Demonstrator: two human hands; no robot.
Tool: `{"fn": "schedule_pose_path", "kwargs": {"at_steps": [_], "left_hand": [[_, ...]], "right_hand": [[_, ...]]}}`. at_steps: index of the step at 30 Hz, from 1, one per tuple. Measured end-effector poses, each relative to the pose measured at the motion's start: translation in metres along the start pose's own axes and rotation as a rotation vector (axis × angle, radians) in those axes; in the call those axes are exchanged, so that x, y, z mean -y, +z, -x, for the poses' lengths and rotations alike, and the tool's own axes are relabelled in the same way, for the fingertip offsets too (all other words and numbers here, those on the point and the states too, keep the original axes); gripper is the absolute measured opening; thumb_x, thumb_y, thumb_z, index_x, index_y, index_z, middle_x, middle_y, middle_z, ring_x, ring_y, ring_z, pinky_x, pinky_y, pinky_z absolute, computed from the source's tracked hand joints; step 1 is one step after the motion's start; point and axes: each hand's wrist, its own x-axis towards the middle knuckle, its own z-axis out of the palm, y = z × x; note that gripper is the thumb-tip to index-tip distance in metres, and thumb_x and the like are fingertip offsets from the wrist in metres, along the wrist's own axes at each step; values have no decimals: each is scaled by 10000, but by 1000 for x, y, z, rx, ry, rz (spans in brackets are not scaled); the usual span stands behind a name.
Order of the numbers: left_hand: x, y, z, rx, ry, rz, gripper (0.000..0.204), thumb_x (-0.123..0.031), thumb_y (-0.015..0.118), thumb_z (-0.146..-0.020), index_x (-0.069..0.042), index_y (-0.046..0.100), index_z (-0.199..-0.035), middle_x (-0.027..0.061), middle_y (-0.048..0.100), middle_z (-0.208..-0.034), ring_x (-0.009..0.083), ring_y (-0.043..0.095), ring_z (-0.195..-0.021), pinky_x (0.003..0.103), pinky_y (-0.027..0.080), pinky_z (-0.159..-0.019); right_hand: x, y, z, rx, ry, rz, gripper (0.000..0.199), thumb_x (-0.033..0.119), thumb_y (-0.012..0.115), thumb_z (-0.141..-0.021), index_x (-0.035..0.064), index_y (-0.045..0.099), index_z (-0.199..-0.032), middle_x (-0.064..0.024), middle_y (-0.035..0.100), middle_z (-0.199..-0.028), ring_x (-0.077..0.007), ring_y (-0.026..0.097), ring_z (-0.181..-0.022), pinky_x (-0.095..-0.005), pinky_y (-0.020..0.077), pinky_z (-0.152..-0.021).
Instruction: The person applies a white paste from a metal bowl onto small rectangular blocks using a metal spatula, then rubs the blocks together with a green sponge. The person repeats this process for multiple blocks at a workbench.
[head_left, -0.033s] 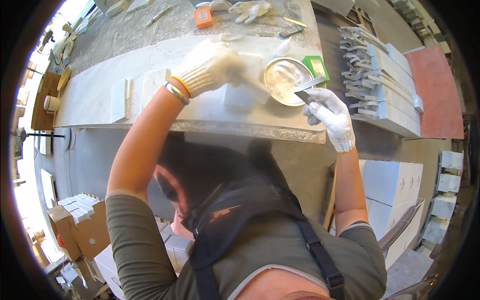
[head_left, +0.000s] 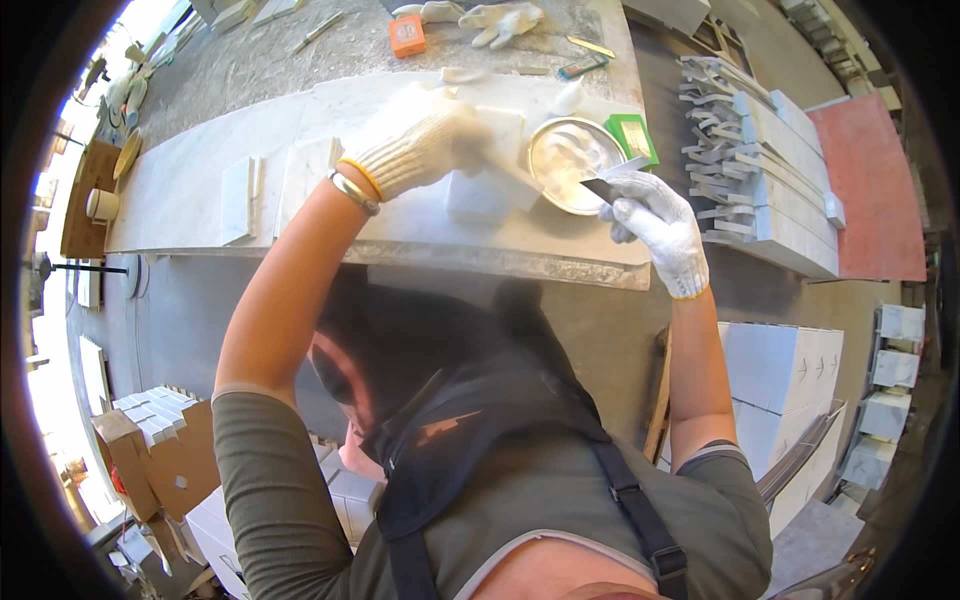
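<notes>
In a white knit glove, my left hand [head_left: 420, 140] is over the marble-topped bench, its fingertips smeared by motion. From them a blurred pale flat piece [head_left: 515, 183] reaches toward a round tin of white paste [head_left: 575, 160]; its kind is unclear. Under and beside it lies a white marble tile [head_left: 480, 195]. My gloved right hand [head_left: 655, 225] is closed around a putty knife [head_left: 602, 190], its dark blade pointing left at the tin's near right rim. A paler flat strip [head_left: 628, 168] lies just above that hand, beside a green box [head_left: 633, 138].
More marble pieces [head_left: 238, 200] stand left on the bench. Behind are an orange box [head_left: 407, 36] and spare gloves [head_left: 500, 20]. Right of the bench, long stone slabs [head_left: 785, 180] are stacked with strips jutting out. White boxes [head_left: 775, 370] and an open carton [head_left: 160, 450] flank me.
My right hand and the putty knife have shifted very slightly left and up. My left hand has barely moved.
</notes>
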Motion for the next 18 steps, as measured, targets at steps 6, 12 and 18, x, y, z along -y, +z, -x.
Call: {"fn": "schedule_pose_path", "kwargs": {"at_steps": [6, 12, 18], "left_hand": [[-5, 23, 20, -277, 35, 166, 266, -206, 869, -704, -150, 784, -949, 20, 721, -945, 273, 652, -990, 401, 526, -887], [0, 29, 14, -247, -10, 158, 208, -230, 874, -706, -139, 747, -844, 38, 693, -852, 300, 640, -922, 425, 520, -840], [3, 34, 9, -342, 44, 137, 180, -212, 870, -673, -162, 748, -796, 39, 683, -806, 294, 643, -890, 418, 523, -790]], "right_hand": [[18, 22, -63, 305, -139, 248, 311, 24, 664, -971, 37, 747, -1270, -43, 766, -1094, -124, 693, -963, -297, 557, -856], [29, 54, -102, 580, -234, 341, 352, -9, 660, -927, 13, 739, -1270, -103, 778, -1141, -200, 708, -1027, -326, 555, -927], [32, 41, -94, 591, -445, 435, 325, 20, 677, -914, 45, 766, -1225, -117, 769, -1090, -255, 704, -1001, -356, 547, -912]]}}
